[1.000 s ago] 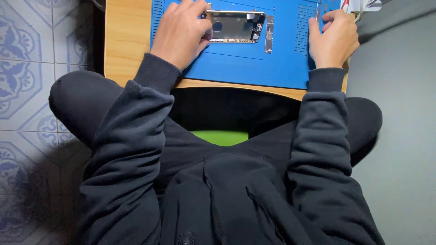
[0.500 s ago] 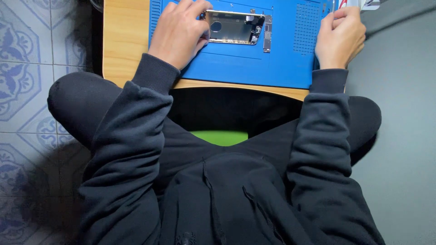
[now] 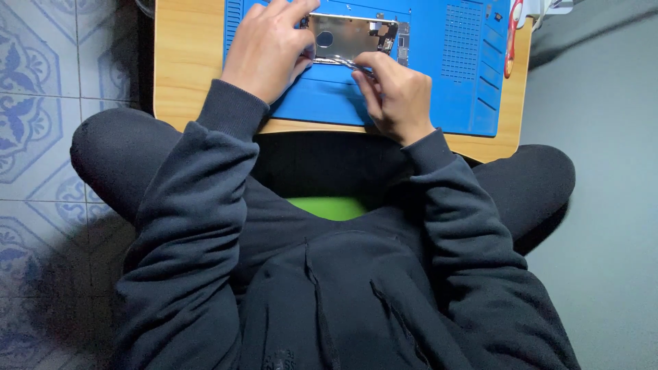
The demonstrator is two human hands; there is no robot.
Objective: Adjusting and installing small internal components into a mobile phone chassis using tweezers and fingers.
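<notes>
Head view, looking straight down. Left hand [image 3: 264,51] is resting on the left end of an opened phone shell [image 3: 351,38], fingers curling over its top edge and thumb side pressing against its near edge; the grip is clamping the shell in place on the mat. Right hand [image 3: 396,96] is sitting just below the shell's near edge, fingers bunched and pinching a thin metal tool [image 3: 336,62], which is lying along that lower edge and touching it. Whether the tool is a pair of tweezers or a small pry bar cannot be told; it is too small and partly hidden by the fingers.

Phone shell is lying flat, long side running left to right, silvery inside face up, with a round hole near its left end and small dark parts clustered at its right end. It is sitting near the far edge of a blue work mat [image 3: 449,82], which is showing ribbed and dotted patches and shallow trays toward the right. A red-handled tool [image 3: 512,38] is lying at the mat's right edge, well apart from both hands.

Mat is covering most of a low wooden counter [image 3: 186,68], bare wood showing at left and along the near edge. Person is sitting cross-legged at it in a dark hooded top [image 3: 322,301] and dark trousers, a green patch [image 3: 329,207] showing at the lap. Patterned blue-and-white floor tiles [image 3: 41,137] are running along the left; plain grey floor [image 3: 603,205] is lying at right.
</notes>
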